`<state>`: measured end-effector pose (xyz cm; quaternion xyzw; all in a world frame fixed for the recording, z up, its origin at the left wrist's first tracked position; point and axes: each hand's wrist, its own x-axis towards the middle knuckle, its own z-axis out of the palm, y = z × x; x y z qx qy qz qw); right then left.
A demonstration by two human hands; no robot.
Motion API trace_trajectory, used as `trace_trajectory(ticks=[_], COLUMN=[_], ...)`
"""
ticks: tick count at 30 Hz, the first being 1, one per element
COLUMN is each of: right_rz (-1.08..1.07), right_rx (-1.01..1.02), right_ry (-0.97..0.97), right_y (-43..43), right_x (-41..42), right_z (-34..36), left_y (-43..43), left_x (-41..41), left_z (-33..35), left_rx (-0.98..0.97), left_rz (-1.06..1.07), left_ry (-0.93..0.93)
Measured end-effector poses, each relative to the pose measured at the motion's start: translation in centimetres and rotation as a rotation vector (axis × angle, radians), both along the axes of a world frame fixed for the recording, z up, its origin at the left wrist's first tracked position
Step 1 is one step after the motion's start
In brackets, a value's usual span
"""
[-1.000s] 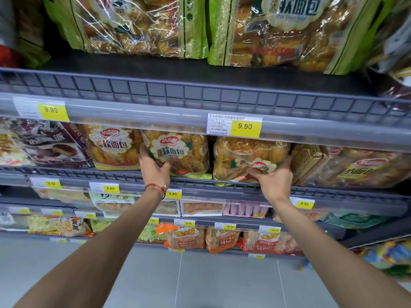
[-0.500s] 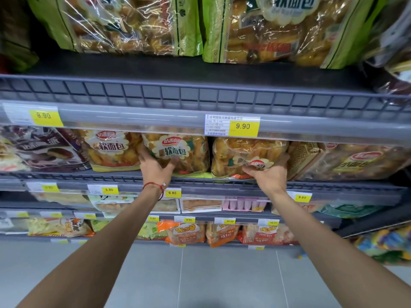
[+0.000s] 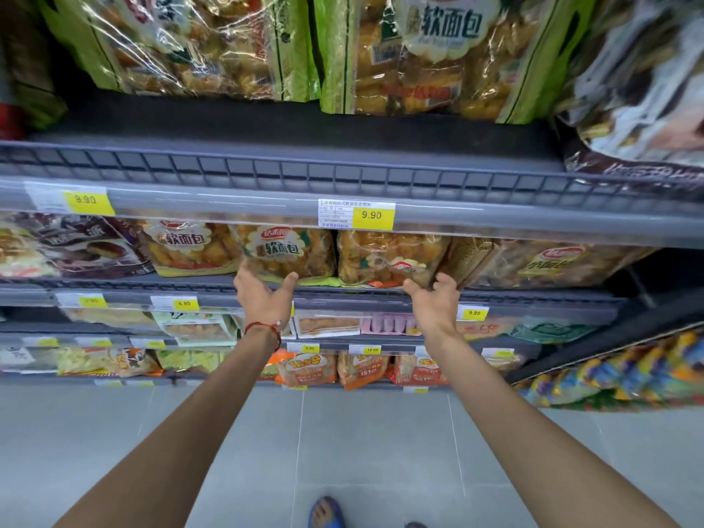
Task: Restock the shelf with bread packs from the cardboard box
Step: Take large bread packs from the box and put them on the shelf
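Bread packs, clear plastic with orange-yellow print (image 3: 289, 251), stand upright at front edge of grey metal shelf (image 3: 343, 293), labels outward, likely for facing. Left hand (image 3: 263, 297) spread wide under one pack's bottom edge; right hand (image 3: 434, 299) half-curled, fingers at neighbouring pack (image 3: 388, 257); grip unclear.

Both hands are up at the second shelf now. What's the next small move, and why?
Probably nudge the tilted bread pack upright with the right hand, which is at its lower corner. It leans with its label low, unlike the upright pack at the left hand.
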<state>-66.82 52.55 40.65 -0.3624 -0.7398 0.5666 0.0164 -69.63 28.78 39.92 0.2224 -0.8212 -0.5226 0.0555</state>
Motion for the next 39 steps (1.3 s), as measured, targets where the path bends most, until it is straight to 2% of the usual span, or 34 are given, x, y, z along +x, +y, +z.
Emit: trace_trajectory(ticks=[8,15,22,29,34,39], right_rz=[0.214,0.602,0.964,1.218,1.271,1.285], right_rx=[-0.180,-0.193,-0.195,-0.151,-0.139,-0.123], right_ry=[0.074,0.102,0.008,-0.157,-0.272,-0.364], right_y=[-0.8,-0.6,-4.7,-9.7,-13.0,-15.6], right_x=[7.6,18.0,29.5,42.6,50.9,56.3], right_z=[3.1,5.7,4.5,0.5,-2.4,-6.0], left_y=[3.5,6.5,4.4,-0.2,-3.7,-7.1], left_x=[10.2,24.2,40.7,56.0,66.9,74.0], left_z=[4.4,6.2,5.4,2.1,-0.9,-4.4], left_rx=[0.106,0.179,0.231,0.252,0.260,0.262], left_rz=[-0.057,0.061,0.240,0.416,0.519,0.523], left_ry=[-0.077,-0.095,-0.146,-0.200,-0.284,-0.402])
